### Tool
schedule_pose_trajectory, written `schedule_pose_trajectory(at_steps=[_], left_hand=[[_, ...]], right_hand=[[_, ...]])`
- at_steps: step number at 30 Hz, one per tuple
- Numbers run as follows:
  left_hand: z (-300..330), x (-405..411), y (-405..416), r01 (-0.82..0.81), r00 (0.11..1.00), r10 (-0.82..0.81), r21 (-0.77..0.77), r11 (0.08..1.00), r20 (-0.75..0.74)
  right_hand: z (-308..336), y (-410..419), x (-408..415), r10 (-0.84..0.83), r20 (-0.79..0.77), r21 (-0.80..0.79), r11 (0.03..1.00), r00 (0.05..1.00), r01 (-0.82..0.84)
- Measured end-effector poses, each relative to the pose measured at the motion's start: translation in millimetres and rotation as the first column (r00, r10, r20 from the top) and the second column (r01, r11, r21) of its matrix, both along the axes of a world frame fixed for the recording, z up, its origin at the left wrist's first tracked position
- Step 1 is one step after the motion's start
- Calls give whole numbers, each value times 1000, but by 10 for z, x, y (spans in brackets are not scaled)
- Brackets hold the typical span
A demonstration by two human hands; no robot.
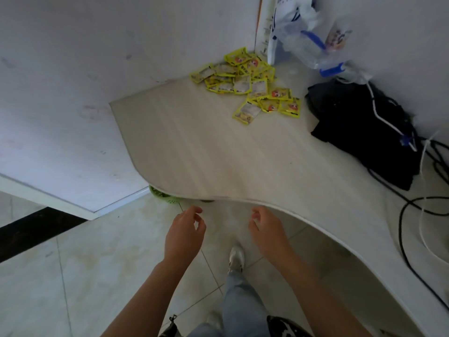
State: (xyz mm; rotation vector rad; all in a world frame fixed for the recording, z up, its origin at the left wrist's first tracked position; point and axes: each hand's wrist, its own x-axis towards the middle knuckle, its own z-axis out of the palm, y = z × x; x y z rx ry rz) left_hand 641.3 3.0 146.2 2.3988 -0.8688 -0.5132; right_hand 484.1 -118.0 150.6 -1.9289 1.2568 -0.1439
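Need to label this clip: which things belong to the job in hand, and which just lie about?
Job in hand: left hand and right hand, both empty, at the table edge; green basket beneath; probably the yellow packets.
Lying about: black bag, plastic bags, cables.

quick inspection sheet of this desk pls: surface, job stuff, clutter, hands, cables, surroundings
surface: pale curved desk, set into a wall corner
job's things: yellow packets in a loose pile at the far corner, untouched
clutter: black bag at the right; plastic bags against the wall
grippers: left hand and right hand at the near edge, fingers loosely curled, holding nothing
cables: black and white cables trailing over the desk's right side
surroundings: green basket under the desk, tiled floor
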Motion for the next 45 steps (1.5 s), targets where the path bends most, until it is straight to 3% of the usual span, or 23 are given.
schedule_pose_trajectory(at_steps=[7, 16, 29, 38, 45], left_hand=[[16, 327, -910, -8, 1000, 9, 24, 1000, -22], [8, 692, -1883, 83, 996, -82, 58, 995, -18], [-20, 1247, -2939, 307, 952, -302, 144, 941, -58], [-53, 1335, -3616, 349, 929, -368, 253, 902, 33], [-167, 1240, -4017, 344, 931, -363, 259, 903, 28]], right_hand=[[25, -995, 362, 100, -31, -30, 994, 995, -101], [37, -1988, 633, 49, -46, -13, 999, 998, -50], [117, -2906, 1070, -154, -84, 28, 987, 984, 157], [40, -3599, 1188, -318, -121, 53, 944, 940, 326], [-90, -4215, 1303, -422, -272, 15, 897, 865, 442]])
